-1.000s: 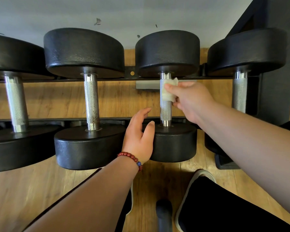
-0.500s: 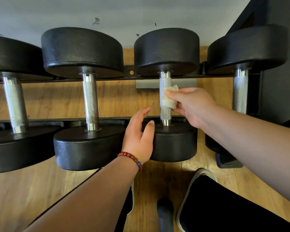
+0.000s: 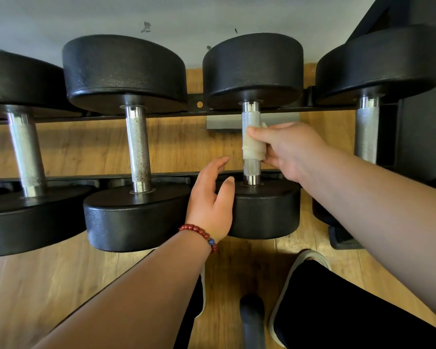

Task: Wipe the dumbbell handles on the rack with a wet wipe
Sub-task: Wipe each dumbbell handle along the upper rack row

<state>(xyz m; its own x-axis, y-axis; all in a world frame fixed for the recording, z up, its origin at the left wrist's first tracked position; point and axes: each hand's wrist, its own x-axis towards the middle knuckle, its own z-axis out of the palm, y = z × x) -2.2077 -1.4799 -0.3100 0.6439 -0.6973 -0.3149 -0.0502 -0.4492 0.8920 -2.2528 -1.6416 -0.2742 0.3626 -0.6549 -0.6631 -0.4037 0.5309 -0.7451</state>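
While your right hand pinches the wet wipe round the middle of the third dumbbell's handle on the rack, twist as you slide; your loose-fingered left hand could steady its near head.

The wipe covers the middle of the handle, and the right hand has its fingertips out of sight behind it. The leftmost dumbbell is cut off by the left edge. The right forearm hides most of the rightmost dumbbell's near weight. A dark rounded thing at the bottom edge is blurred and cut off; I cannot tell what it is.
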